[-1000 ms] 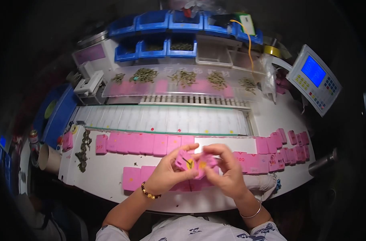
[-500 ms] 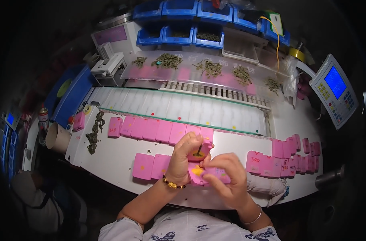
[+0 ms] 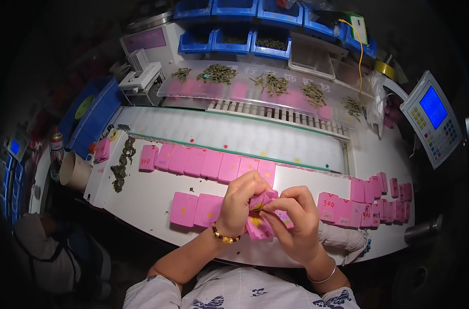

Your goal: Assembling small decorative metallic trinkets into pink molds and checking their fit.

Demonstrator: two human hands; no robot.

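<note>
i observe the left hand (image 3: 238,200) with its grip wrapped about an opened pink mold (image 3: 268,195) above the white surface (image 3: 147,206); the right hand (image 3: 297,222) has its fingertips at the opening, and i cannot tell what they pinch. obstructions noted: a row of pink blocks (image 3: 194,162) just beyond the left hand, and a bundled white cloth (image 3: 342,238) beside the right wrist. a keypad console (image 3: 432,110) stands far right.
</note>
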